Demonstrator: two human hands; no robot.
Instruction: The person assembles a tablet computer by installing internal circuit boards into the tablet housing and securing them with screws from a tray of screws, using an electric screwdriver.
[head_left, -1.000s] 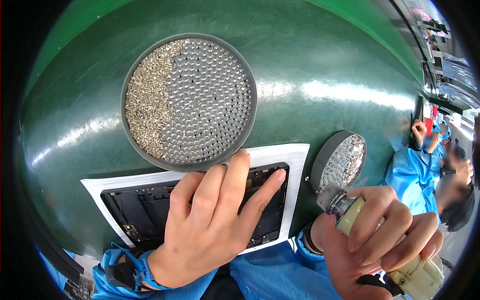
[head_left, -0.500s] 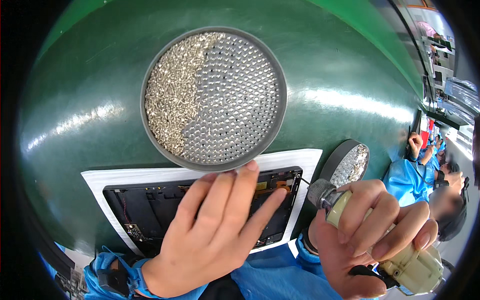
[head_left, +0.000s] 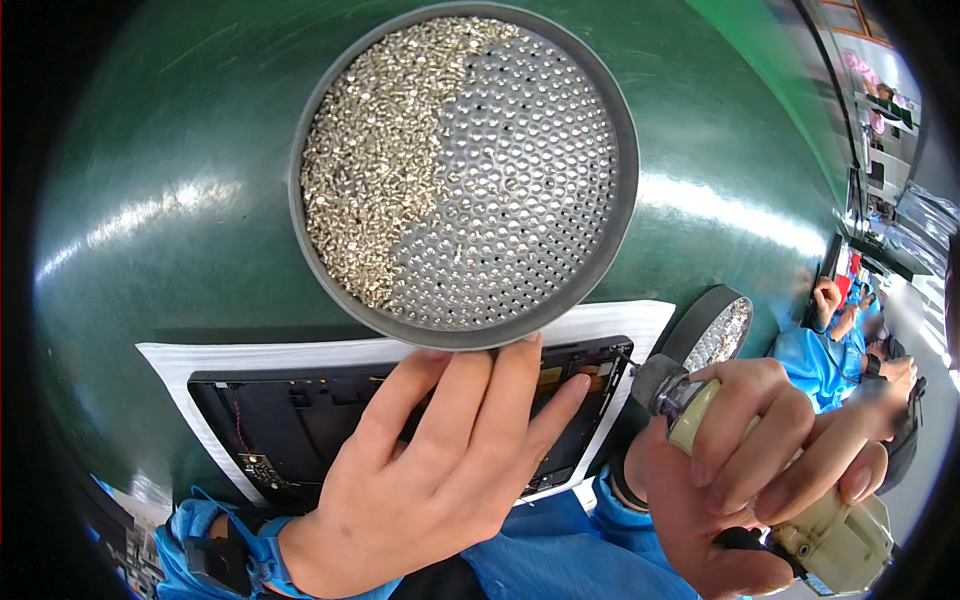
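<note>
My left hand (head_left: 430,460) lies palm down over an opened flat black device casing (head_left: 310,420), possibly a tablet's. Its fingers are stretched out, the tips meeting the near rim of a large round grey tray (head_left: 603,275). Dimpled metal lines that tray, with small silvery screws (head_left: 375,150) heaped on its left side. In my right hand (head_left: 740,450) is a pale yellow-green electric screwdriver (head_left: 840,545) with a knurled grey collar. Its thin bit points left, close to the casing's far right corner; whether it touches cannot be told. My left hand covers the casing's middle.
A white sheet (head_left: 165,365) lies under the casing on the green table (head_left: 130,290). Beyond the screwdriver's collar stands a smaller round grey tray (head_left: 695,325) with bright small pieces inside. Farther right, a person in a blue sleeve (head_left: 805,360) sits along the bench.
The large tray and casing look bigger, consistent with a closer view. My left fingertips remain by the tray's rim, and the screwdriver stays at the casing's corner.
</note>
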